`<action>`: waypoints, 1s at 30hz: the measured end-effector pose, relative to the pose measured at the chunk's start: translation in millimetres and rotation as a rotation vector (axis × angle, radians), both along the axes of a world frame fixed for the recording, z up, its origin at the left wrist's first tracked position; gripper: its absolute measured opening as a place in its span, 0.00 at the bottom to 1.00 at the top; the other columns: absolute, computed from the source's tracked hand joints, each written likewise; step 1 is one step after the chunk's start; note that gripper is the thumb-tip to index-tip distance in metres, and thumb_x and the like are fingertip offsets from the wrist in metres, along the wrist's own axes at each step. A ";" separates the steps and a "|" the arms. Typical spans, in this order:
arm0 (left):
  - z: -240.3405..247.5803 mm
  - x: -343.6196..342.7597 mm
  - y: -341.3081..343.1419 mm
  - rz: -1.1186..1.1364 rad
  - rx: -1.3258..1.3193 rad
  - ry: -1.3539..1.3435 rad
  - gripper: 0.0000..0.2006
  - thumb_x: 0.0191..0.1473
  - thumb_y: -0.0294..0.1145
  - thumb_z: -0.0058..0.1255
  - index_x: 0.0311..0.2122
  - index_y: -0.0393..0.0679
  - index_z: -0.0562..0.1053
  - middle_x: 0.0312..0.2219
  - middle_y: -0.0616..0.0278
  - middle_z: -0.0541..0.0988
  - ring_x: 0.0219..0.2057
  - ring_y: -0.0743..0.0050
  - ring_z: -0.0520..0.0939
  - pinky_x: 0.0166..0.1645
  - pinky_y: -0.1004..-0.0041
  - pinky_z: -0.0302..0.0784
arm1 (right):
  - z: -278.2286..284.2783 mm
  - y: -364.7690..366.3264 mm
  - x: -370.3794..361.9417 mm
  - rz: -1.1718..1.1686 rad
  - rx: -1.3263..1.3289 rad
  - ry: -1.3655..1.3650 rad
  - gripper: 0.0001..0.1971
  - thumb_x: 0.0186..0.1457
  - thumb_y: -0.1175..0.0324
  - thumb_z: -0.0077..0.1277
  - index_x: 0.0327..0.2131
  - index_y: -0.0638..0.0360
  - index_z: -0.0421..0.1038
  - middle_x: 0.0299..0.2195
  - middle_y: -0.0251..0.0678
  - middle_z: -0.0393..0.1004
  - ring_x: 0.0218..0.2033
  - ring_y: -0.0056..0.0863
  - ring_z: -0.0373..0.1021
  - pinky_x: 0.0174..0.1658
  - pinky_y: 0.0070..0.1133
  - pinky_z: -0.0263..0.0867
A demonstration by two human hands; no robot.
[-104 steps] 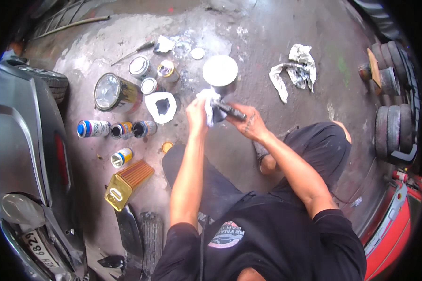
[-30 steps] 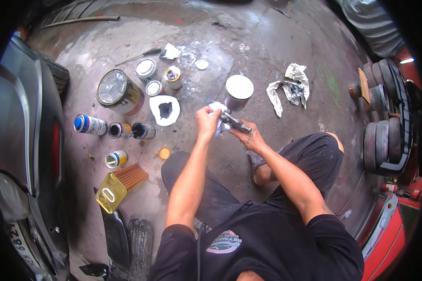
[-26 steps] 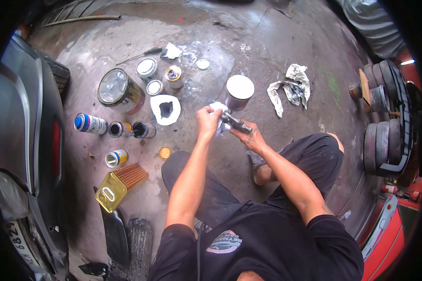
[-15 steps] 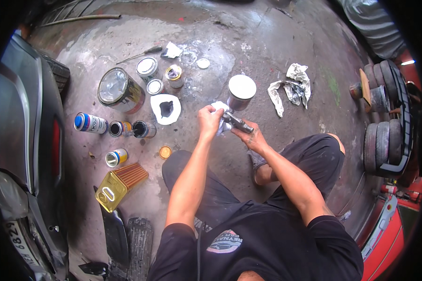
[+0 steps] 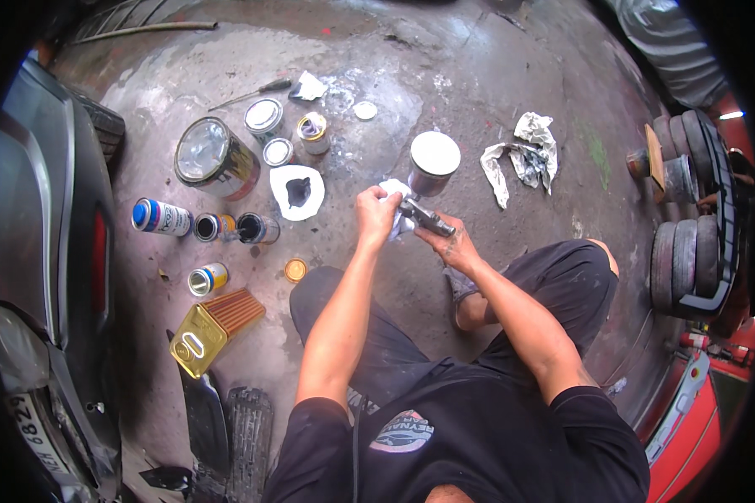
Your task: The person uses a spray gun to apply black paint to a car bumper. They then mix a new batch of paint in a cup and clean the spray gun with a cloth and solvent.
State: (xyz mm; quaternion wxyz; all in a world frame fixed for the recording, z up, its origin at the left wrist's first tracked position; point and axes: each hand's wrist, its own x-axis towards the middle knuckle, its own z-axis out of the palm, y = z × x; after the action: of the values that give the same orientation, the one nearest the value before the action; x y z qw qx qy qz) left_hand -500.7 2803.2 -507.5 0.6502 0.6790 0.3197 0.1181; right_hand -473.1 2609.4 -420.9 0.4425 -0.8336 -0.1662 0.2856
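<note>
Rag (image 5: 393, 187), white and crumpled, is bunched in the left hand (image 5: 376, 215) against the spray gun (image 5: 429, 217), whose metal body the right hand (image 5: 451, 243) grips. Just beyond the hands is the gun's white-lidded cup (image 5: 435, 154). Farther left stand a large paint can (image 5: 204, 152) and a gold rectangular tin (image 5: 195, 339); stained, crumpled paper (image 5: 546, 159) lies to the right, near stacked tires (image 5: 684, 256).

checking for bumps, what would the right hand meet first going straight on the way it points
Beyond the dark tool it holds, the right hand would probably meet the white cloth in the left hand first, though depth is unclear.
</note>
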 end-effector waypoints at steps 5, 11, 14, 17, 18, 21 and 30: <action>5.8 1.4 -2.7 -0.038 -0.028 0.030 0.18 0.47 0.38 0.68 0.33 0.29 0.80 0.27 0.43 0.85 0.31 0.57 0.86 0.39 0.60 0.79 | 1.8 -3.0 0.7 -0.011 -0.002 0.009 0.16 0.60 0.61 0.64 0.47 0.60 0.78 0.32 0.37 0.81 0.33 0.24 0.73 0.40 0.28 0.69; -2.3 0.8 -0.1 -0.018 0.043 0.023 0.18 0.46 0.38 0.69 0.32 0.30 0.80 0.26 0.43 0.84 0.30 0.57 0.86 0.39 0.60 0.79 | 2.8 -1.9 0.7 0.012 0.010 0.003 0.17 0.60 0.61 0.63 0.48 0.60 0.78 0.32 0.37 0.81 0.34 0.24 0.73 0.41 0.27 0.69; 2.6 0.3 -1.5 -0.014 0.037 0.026 0.18 0.46 0.38 0.69 0.32 0.30 0.80 0.26 0.43 0.84 0.30 0.57 0.86 0.39 0.60 0.79 | 0.2 -3.2 1.5 0.016 0.004 0.003 0.17 0.60 0.61 0.63 0.48 0.60 0.78 0.33 0.38 0.81 0.34 0.24 0.73 0.41 0.27 0.69; 11.9 -0.9 -1.2 -0.028 0.039 0.044 0.18 0.46 0.38 0.68 0.32 0.30 0.80 0.26 0.43 0.84 0.30 0.57 0.86 0.39 0.60 0.79 | 2.0 -2.8 1.3 0.010 0.005 0.012 0.17 0.59 0.61 0.63 0.48 0.60 0.78 0.33 0.37 0.81 0.34 0.24 0.73 0.42 0.27 0.69; 12.8 -1.4 -0.9 -0.026 0.044 0.041 0.18 0.46 0.38 0.68 0.32 0.30 0.80 0.26 0.43 0.84 0.30 0.57 0.86 0.39 0.60 0.79 | 2.1 -2.2 1.3 0.010 0.003 0.017 0.17 0.60 0.61 0.63 0.48 0.60 0.78 0.33 0.37 0.81 0.35 0.24 0.73 0.42 0.27 0.69; 13.2 -2.1 -0.5 -0.017 0.071 0.028 0.17 0.47 0.38 0.67 0.30 0.31 0.80 0.25 0.47 0.84 0.29 0.62 0.85 0.37 0.62 0.78 | 2.6 -1.2 1.0 0.007 0.019 0.028 0.17 0.60 0.62 0.64 0.49 0.59 0.78 0.34 0.36 0.81 0.35 0.23 0.73 0.43 0.26 0.69; 8.7 -0.5 -0.4 -0.025 0.057 0.040 0.18 0.46 0.38 0.68 0.33 0.30 0.80 0.27 0.41 0.84 0.31 0.54 0.87 0.41 0.59 0.79 | 2.3 -1.2 1.7 -0.006 0.016 0.040 0.17 0.59 0.62 0.64 0.49 0.60 0.79 0.34 0.36 0.82 0.35 0.22 0.72 0.42 0.26 0.69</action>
State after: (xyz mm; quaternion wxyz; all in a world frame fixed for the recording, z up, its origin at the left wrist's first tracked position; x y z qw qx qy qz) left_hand -501.2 2802.9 -498.8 0.6254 0.7035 0.3207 0.1053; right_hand -471.4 2608.2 -418.5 0.4532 -0.8247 -0.1571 0.2997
